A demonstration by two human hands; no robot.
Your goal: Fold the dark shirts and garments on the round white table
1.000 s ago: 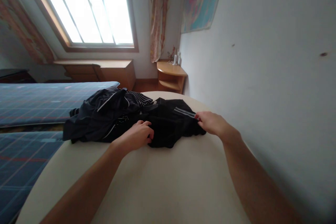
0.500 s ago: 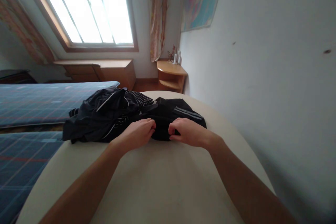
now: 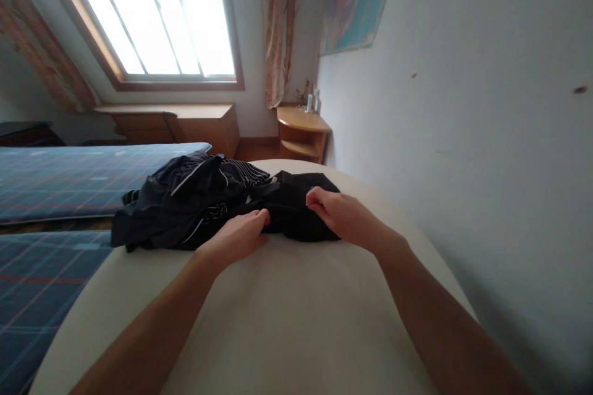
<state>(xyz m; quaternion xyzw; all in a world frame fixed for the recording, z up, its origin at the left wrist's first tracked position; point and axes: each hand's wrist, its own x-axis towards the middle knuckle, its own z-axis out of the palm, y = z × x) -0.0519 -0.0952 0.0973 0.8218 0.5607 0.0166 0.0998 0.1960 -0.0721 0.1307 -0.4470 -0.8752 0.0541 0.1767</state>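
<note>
A black garment lies bunched near the far side of the round cream table; its exact kind is not clear from its folds. My left hand has its fingers closed on the near edge of this cloth. Farther right, my right hand pinches the garment's right part and covers most of its grey stripes. Against the garment's left side rests a heap of dark clothing with white piping and thin white stripes. The fingertips of both hands are partly hidden.
Left of the table is a bed with blue plaid covering. A white wall runs close along the right. Beyond the table stand a wooden corner shelf with small items on it and a low wooden desk under the window.
My right hand has moved up and to the right, pulling the cloth's right part so its striped edge folds inward. My left hand has shifted only slightly.
</note>
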